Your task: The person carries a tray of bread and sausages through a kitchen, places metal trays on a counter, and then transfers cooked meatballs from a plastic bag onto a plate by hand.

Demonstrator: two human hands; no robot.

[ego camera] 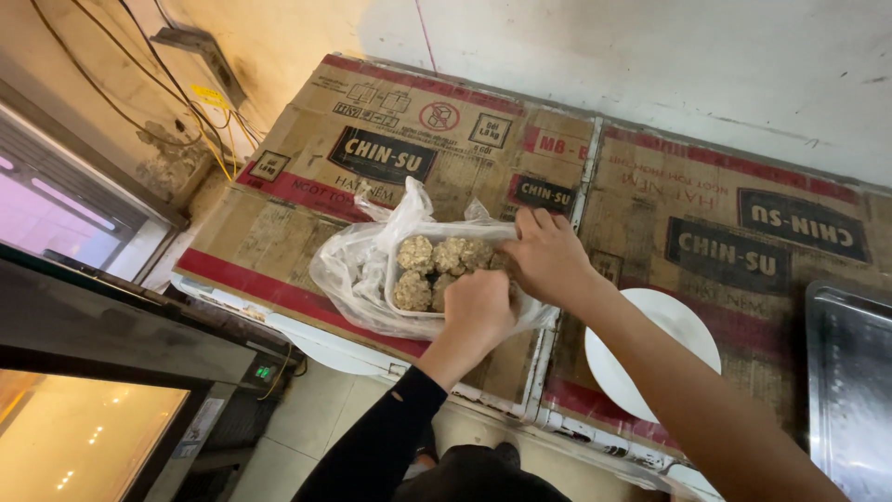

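A small white tray (394, 279) holds several round, crumb-coated balls (415, 253). It sits inside an opened clear plastic bag (344, 270) on flattened cardboard. My left hand (478, 309), in a black sleeve, is closed in a fist at the tray's near rim and seems to grip it. My right hand (548, 256), on a bare forearm, reaches over the tray's right end. Its fingers curl down among the balls and the bag's edge, and the fingertips are hidden.
Flattened cardboard boxes (307, 195) cover the work surface. An empty white plate (650, 358) lies right of the bag, and a metal tray (850, 390) sits at the right edge. A dark glass-fronted appliance (102, 372) stands at lower left, with wall cables (200, 112) above it.
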